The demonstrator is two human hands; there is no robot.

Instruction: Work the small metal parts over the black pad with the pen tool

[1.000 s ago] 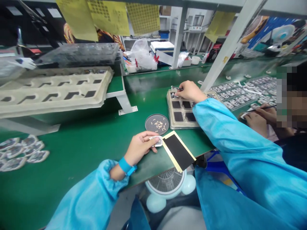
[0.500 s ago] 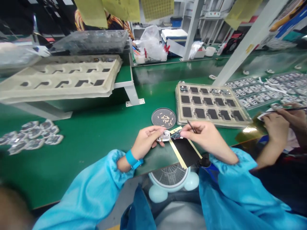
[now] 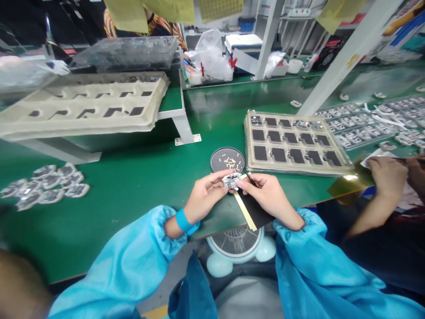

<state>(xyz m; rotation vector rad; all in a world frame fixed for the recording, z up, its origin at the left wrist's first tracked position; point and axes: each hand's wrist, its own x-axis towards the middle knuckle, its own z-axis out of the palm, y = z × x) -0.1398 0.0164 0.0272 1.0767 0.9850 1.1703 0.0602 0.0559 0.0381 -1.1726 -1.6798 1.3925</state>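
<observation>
My left hand [image 3: 206,194] pinches a small silver and white part [image 3: 231,180] just above the green bench [image 3: 133,186]. My right hand [image 3: 265,195] is closed round thin dark tweezers [image 3: 249,178], and its fingertips meet the same part from the right. Under both hands lies a black sheet with a yellow border [image 3: 247,210]. A round grey perforated dish [image 3: 227,160] with several small pale pieces sits just beyond my hands. Right of it stands a beige tray [image 3: 295,166] of dark rectangular parts.
A co-worker's hands [image 3: 387,175] work at the right edge over amber film. A stack of cream moulded trays [image 3: 83,110] rests on a raised stand at the left. Loose silver parts [image 3: 46,184] lie far left. More parts [image 3: 361,122] cover the bench at the right. A white fan [image 3: 237,248] hangs below the bench edge.
My right hand came back from the beige tray with the tweezers to join my left hand at the small part. The two hands closed together on it over the black sheet.
</observation>
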